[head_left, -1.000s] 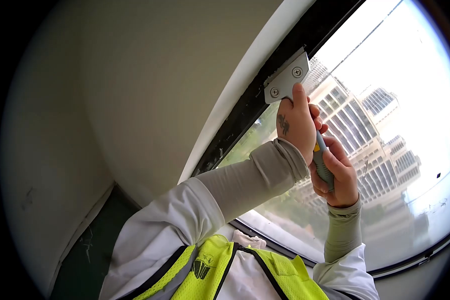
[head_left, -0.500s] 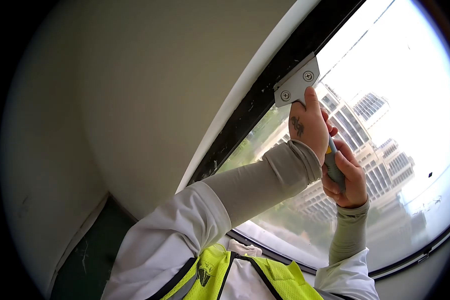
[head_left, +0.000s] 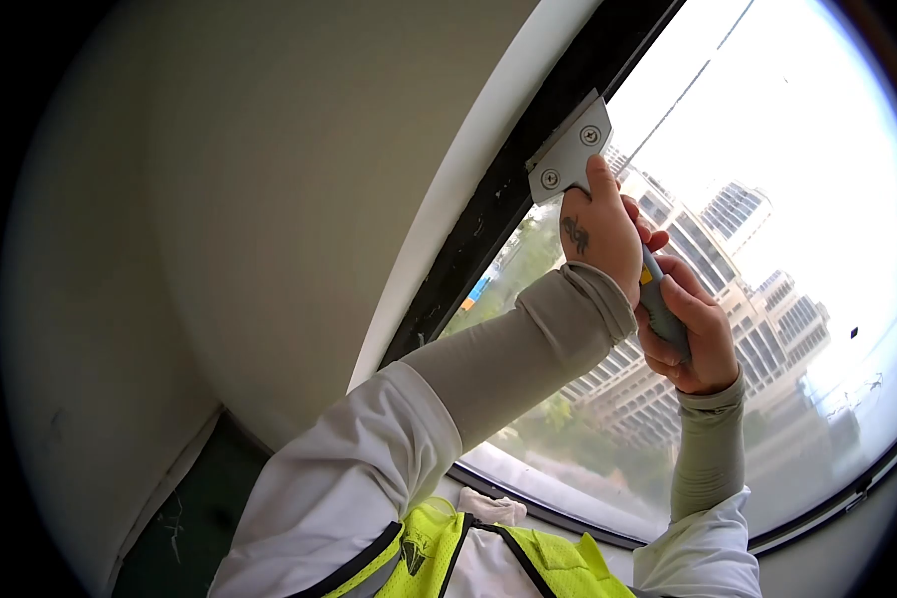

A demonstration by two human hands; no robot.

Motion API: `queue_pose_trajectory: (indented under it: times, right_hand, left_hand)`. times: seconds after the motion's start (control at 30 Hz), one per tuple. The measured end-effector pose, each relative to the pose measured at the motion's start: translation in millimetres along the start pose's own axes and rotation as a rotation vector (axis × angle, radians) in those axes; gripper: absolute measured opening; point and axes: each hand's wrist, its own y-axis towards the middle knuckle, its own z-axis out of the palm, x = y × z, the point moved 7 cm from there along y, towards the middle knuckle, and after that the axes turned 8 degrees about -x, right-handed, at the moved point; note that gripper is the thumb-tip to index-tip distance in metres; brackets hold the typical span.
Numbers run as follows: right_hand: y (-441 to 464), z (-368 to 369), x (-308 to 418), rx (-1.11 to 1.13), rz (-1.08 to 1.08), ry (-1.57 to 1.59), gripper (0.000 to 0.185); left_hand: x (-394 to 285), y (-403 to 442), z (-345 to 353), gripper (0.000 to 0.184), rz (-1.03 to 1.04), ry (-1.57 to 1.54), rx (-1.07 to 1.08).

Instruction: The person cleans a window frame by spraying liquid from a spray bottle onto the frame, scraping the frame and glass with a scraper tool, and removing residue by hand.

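Dark print (head_left: 415, 555) on our yellow mesh vest (head_left: 558, 566), unreadable | flat silver-metal, grey-handled scraper (head_left: 571, 156) at black window frame (head_left: 488, 214), blade up-left, long axis diagonal | our left hand (head_left: 604, 234) grips neck, right hand (head_left: 702, 329) handle

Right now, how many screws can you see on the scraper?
2: an upper screw and a lower screw, both on the near side of the scraper. Any on its far side would be hidden.

Cannot see the neck of the scraper (head_left: 569, 154) behind the left hand (head_left: 602, 235), its full handle (head_left: 660, 305) inside the right hand (head_left: 706, 331), or the window frame (head_left: 493, 199) past the top edge.
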Motion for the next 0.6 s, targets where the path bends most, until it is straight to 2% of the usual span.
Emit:
queue_pose_trajectory:
  times: [0.3,0.43,0.5,0.6]
  right_hand:
    - [6.9,2.8,10.6,-0.048,-0.048,0.006,0.028]
    - [4.2,-10.7,-2.5,0.034,-0.067,0.047,0.029]
    - [2.5,-12.8,-4.2,-0.002,-0.087,0.047,0.029]
    - [0.5,-13.9,-9.3,0.013,-0.054,0.059,0.027]
  left_hand:
    - [0.7,6.4,10.3,0.030,-0.003,-0.032,-0.008]
    - [15.6,4.4,4.9,0.033,0.009,0.024,0.054]
    - [12.4,6.2,0.9,0.034,0.025,0.036,-0.033]
    - [21.4,2.1,-3.5,0.035,-0.001,0.047,0.003]
